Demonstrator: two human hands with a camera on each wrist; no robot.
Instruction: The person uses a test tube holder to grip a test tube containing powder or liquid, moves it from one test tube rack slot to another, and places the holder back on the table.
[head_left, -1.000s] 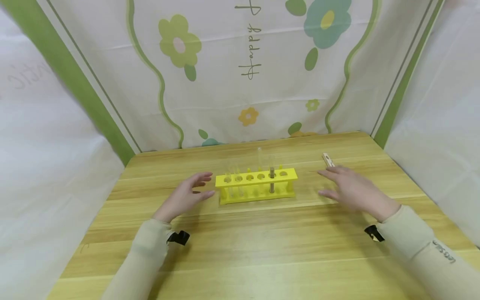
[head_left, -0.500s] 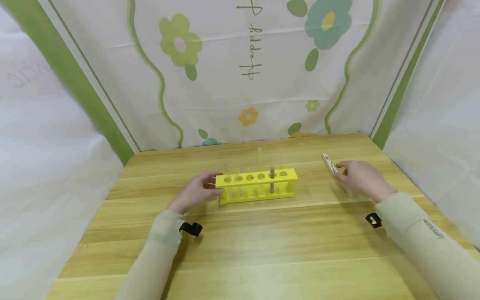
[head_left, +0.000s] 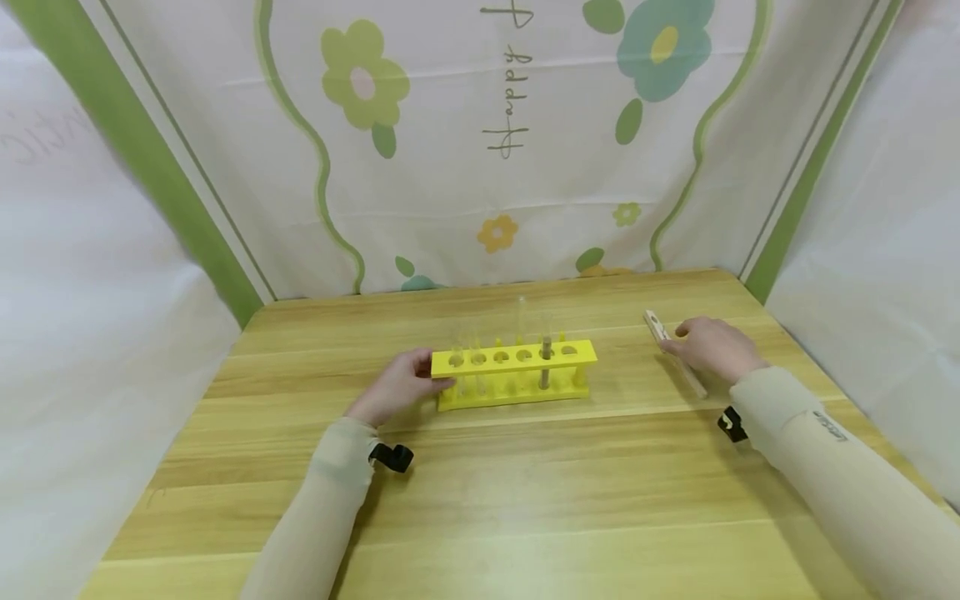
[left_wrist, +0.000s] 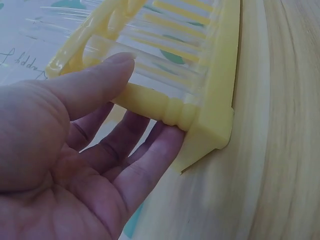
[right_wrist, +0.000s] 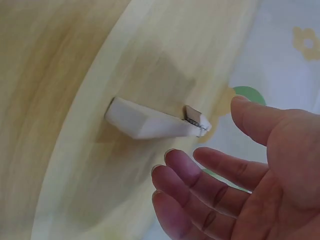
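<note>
A yellow test tube rack [head_left: 512,357] stands on the table with several clear test tubes upright in it. One test tube [head_left: 545,377] holds something dark. My left hand [head_left: 393,387] grips the rack's left end; the left wrist view has the thumb and fingers around the end post [left_wrist: 150,104]. To the right lies a wooden test tube clamp [head_left: 655,323], its middle partly behind my right hand [head_left: 716,346]. In the right wrist view the fingers of that hand are loosely bent and apart from the clamp [right_wrist: 150,120], holding nothing.
The wooden tabletop [head_left: 517,500] extends toward me in front of the rack. A white flower-patterned cloth [head_left: 442,167] hangs along the back edge, with white cloth on the left and right sides too.
My left hand has moved right, from beside the rack to gripping its end. My right hand has come down close to the clamp. Rack and clamp appear to lie where they were.
</note>
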